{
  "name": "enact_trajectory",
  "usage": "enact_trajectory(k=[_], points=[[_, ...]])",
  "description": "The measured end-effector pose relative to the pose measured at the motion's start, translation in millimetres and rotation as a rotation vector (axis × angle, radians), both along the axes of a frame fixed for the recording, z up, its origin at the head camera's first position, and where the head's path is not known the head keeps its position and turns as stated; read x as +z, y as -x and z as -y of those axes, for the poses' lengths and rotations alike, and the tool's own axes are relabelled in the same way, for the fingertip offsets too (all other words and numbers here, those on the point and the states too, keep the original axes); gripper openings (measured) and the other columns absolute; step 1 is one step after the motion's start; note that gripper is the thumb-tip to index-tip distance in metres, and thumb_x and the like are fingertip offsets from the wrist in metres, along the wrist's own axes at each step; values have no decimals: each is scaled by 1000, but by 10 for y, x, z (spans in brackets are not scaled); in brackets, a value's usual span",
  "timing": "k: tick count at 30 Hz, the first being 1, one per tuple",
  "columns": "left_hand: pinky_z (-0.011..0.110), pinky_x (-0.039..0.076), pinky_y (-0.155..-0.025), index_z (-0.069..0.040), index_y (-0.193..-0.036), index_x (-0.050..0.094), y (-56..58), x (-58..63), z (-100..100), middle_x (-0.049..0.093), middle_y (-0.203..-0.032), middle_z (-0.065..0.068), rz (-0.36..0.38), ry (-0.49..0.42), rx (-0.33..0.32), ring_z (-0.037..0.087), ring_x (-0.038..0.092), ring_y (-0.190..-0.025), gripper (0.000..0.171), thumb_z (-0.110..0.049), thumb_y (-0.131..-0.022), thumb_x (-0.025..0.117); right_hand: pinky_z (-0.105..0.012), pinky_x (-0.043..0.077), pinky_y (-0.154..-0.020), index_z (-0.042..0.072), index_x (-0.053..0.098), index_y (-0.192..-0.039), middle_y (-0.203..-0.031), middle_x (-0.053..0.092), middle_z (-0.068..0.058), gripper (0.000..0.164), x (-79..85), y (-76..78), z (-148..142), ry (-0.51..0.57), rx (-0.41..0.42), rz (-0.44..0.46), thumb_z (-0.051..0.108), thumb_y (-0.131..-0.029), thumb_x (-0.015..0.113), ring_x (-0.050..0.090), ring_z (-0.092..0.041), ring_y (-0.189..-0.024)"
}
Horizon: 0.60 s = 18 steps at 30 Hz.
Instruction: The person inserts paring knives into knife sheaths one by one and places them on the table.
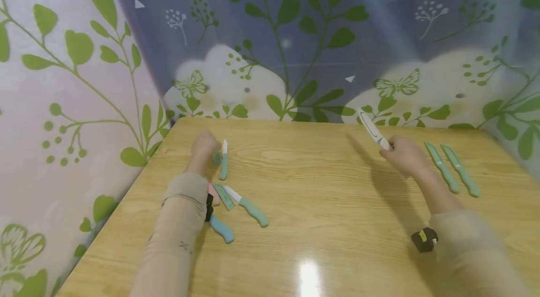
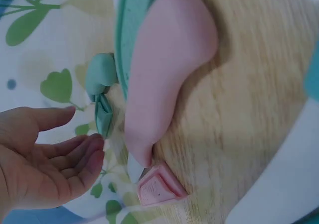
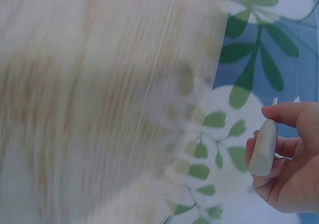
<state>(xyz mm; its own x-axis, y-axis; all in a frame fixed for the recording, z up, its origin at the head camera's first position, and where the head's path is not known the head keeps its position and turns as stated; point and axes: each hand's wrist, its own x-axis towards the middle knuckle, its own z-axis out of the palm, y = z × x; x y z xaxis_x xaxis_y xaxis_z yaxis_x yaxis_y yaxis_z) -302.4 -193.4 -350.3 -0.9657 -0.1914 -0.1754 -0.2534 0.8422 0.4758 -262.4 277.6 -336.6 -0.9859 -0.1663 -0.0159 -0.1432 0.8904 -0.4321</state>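
My left hand (image 1: 205, 143) is at the far left of the table, beside a green-handled knife (image 1: 224, 168). In the left wrist view its fingers are loosely bent, the palm holds nothing, and the fingertips overlap the end of a green sheath (image 2: 103, 115). A pink knife handle (image 2: 167, 69) and a pink sheath (image 2: 160, 186) lie nearer that camera. My right hand (image 1: 406, 155) holds a white knife (image 1: 372, 129) above the table, its tip angled away and left. The thumb and fingers grip its white handle (image 3: 264, 147) in the right wrist view.
Another green-handled knife (image 1: 254, 212), a green sheath (image 1: 224, 196) and a blue handle (image 1: 222, 230) lie by my left forearm. Two green knives (image 1: 441, 166) lie side by side on the right. Patterned cloth (image 1: 270, 53) borders the wooden table (image 1: 312, 184) behind and left.
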Motion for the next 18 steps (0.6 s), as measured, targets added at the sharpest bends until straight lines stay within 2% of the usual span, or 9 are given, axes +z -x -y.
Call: enact_trajectory(k=[4, 7, 12, 18], points=[[35, 53, -77, 12, -96, 63, -15, -43, 10, 56, -116, 27, 69, 74, -59, 33, 56, -92, 24, 2, -79, 51, -29, 42, -46, -10, 51, -99, -72, 54, -12, 32, -17, 32, -91, -17, -29, 30, 21, -92, 49, 48, -20, -58], [39, 50, -84, 13, -109, 57, -21, -68, 30, 52, -121, 28, 97, 77, -62, 35, 53, -99, 31, 0, -82, 48, -29, 43, -47, -10, 51, -94, -71, 52, -11, 31, -36, 61, -143, -16, -46, 60, 21, -91, 48, 48, -20, -58], [38, 50, -82, 13, -110, 55, -26, -73, 42, 53, -117, 27, 104, 102, -73, 33, 52, -95, 31, -2, -85, 46, -29, 45, -47, -10, 51, -86, -67, 51, -11, 29, -64, 88, -258, -27, -58, 109, 19, -90, 50, 49, -20, -56], [38, 51, -80, 14, -114, 53, -46, -43, 18, 52, -119, 28, 122, 114, -72, 32, 52, -93, 33, -4, -86, 47, -29, 46, -48, -7, 49, -82, -68, 49, -12, 28, -115, 97, -449, -33, -95, 177, 20, -90, 50, 49, -20, -57]])
